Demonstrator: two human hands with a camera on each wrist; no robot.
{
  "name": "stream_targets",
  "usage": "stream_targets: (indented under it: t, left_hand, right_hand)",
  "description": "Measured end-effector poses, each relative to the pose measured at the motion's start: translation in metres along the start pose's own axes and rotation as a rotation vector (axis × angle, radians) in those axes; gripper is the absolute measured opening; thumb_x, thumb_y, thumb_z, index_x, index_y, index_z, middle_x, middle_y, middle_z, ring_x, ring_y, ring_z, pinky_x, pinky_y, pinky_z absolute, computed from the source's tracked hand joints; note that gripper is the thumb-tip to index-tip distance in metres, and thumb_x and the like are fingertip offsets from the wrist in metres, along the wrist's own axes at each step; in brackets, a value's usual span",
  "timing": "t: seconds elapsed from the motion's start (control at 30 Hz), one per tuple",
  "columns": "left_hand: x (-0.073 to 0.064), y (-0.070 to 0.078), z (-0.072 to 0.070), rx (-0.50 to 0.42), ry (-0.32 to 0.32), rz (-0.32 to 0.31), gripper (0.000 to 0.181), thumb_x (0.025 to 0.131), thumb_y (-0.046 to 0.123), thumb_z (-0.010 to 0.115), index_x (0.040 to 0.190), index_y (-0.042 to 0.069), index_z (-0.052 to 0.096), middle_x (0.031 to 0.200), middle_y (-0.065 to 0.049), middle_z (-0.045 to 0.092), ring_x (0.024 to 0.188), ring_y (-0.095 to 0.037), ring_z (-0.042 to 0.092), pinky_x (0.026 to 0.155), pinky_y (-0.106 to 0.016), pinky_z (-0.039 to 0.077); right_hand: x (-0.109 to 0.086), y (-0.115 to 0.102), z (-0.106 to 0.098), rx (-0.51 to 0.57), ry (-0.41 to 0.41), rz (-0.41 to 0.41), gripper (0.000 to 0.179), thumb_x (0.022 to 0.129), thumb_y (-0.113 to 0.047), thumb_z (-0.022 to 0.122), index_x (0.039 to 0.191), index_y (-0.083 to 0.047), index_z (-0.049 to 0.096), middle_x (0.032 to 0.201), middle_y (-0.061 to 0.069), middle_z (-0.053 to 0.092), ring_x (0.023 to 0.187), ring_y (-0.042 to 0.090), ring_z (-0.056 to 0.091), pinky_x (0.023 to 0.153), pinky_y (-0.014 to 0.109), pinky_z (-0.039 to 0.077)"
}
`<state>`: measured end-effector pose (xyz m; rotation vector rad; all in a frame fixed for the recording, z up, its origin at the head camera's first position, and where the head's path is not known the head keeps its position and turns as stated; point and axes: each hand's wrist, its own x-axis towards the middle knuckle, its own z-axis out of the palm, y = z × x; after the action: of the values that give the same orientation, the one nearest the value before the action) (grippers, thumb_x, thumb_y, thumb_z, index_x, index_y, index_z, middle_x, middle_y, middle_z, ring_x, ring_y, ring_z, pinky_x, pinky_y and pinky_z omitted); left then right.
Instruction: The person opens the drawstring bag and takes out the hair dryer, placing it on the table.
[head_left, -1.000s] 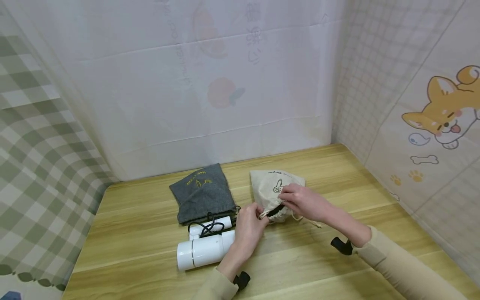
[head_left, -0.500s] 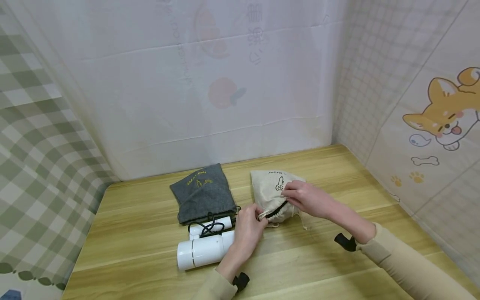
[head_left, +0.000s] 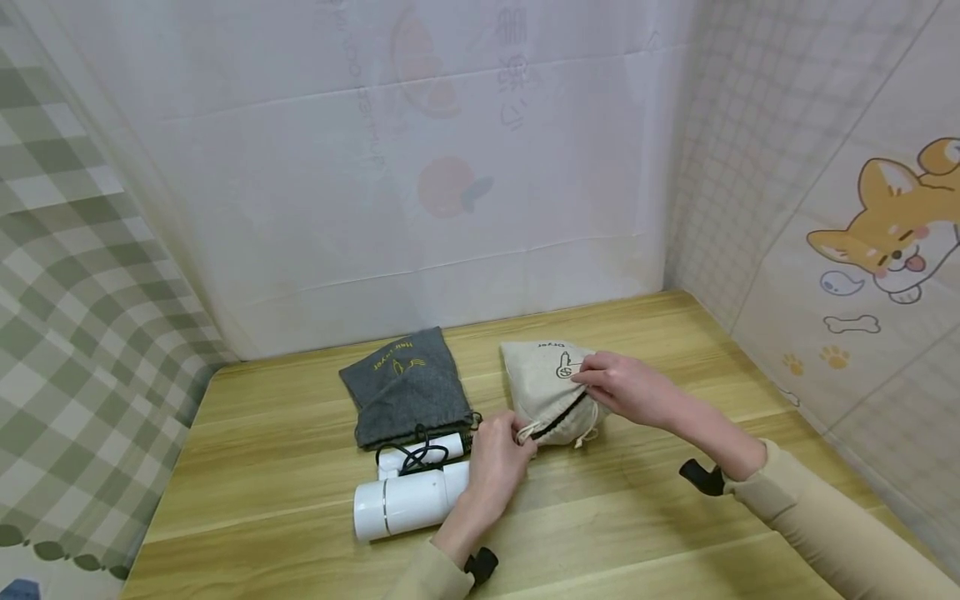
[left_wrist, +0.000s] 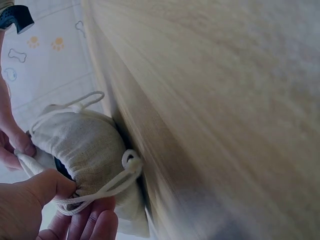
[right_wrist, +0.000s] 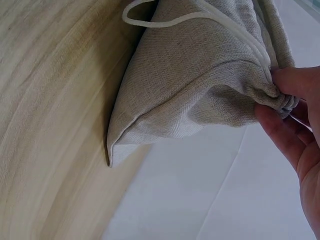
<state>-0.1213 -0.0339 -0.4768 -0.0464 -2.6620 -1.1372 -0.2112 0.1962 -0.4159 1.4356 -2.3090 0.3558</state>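
Note:
A beige drawstring bag (head_left: pixel 532 375) with a hair dryer drawing lies on the table, its mouth facing the person. My left hand (head_left: pixel 495 462) pinches the mouth's left corner, where the white cord (left_wrist: pixel 117 185) loops out, as the left wrist view shows. At the other corner, my right hand (head_left: pixel 633 392) pinches the gathered hem; the right wrist view has the bunched cloth (right_wrist: pixel 285 102) between thumb and fingers. Something black (left_wrist: pixel 62 169) shows through the narrow slit of the mouth; its kind is hidden.
Left of the left hand lies a white hair dryer (head_left: pixel 408 502) with its black cord (head_left: pixel 415 457) wound over the handle. Behind it is a grey drawstring bag (head_left: pixel 412 392), flat. The wooden table (head_left: pixel 285 500) meets hanging cloths at the back and sides.
My right hand has moved slightly right and away from me, drawing the bag's mouth into a longer, straighter slit. The left hand has stayed at its corner.

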Motion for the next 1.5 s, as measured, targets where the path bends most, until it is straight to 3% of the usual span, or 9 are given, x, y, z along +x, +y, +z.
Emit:
stream_targets:
  t: [0.3, 0.5, 0.97, 1.27, 1.5]
  left_hand:
    - [-0.001, -0.001, -0.001, -0.008, -0.018, 0.000, 0.017, 0.072, -0.002, 0.083, 0.076, 0.011, 0.072, 0.069, 0.002, 0.067, 0.063, -0.006, 0.055, 0.056, -0.020, 0.042]
    - [-0.001, -0.001, -0.003, -0.018, -0.020, -0.013, 0.017, 0.073, -0.004, 0.081, 0.076, 0.010, 0.072, 0.071, 0.001, 0.067, 0.064, -0.007, 0.053, 0.056, -0.020, 0.042]
    - [0.004, 0.000, 0.001, -0.033, 0.002, -0.020, 0.016, 0.076, -0.001, 0.077, 0.075, 0.013, 0.068, 0.070, 0.001, 0.068, 0.065, -0.008, 0.055, 0.057, -0.021, 0.042]
    - [0.003, -0.002, 0.001, -0.036, 0.010, 0.027, 0.019, 0.073, -0.005, 0.077, 0.075, 0.011, 0.068, 0.071, 0.001, 0.068, 0.065, -0.007, 0.051, 0.057, -0.019, 0.040]
    - [0.004, -0.003, 0.001, -0.036, -0.008, 0.003, 0.020, 0.074, -0.009, 0.077, 0.076, 0.009, 0.067, 0.071, -0.001, 0.066, 0.064, -0.007, 0.049, 0.056, -0.019, 0.038]
  right_hand:
    - [-0.001, 0.002, -0.007, -0.009, 0.008, 0.019, 0.034, 0.074, 0.018, 0.077, 0.105, 0.003, 0.080, 0.094, 0.008, 0.071, 0.081, 0.019, 0.071, 0.069, 0.029, 0.062]
    - [-0.001, 0.004, -0.015, -0.016, 0.009, 0.042, 0.035, 0.074, 0.016, 0.078, 0.106, 0.003, 0.080, 0.095, 0.011, 0.074, 0.082, 0.022, 0.073, 0.070, 0.032, 0.063]
    - [0.013, -0.003, -0.022, -0.014, 0.101, 0.141, 0.036, 0.078, 0.016, 0.075, 0.111, 0.004, 0.079, 0.098, 0.015, 0.078, 0.084, 0.027, 0.076, 0.070, 0.038, 0.064]
    - [0.012, 0.005, -0.029, -0.073, 0.051, 0.100, 0.036, 0.078, 0.014, 0.079, 0.112, 0.006, 0.077, 0.101, 0.017, 0.077, 0.089, 0.031, 0.077, 0.074, 0.040, 0.065]
    - [0.012, 0.011, -0.034, -0.116, 0.030, 0.078, 0.035, 0.077, 0.012, 0.081, 0.111, 0.005, 0.077, 0.100, 0.017, 0.077, 0.088, 0.032, 0.077, 0.073, 0.042, 0.064]
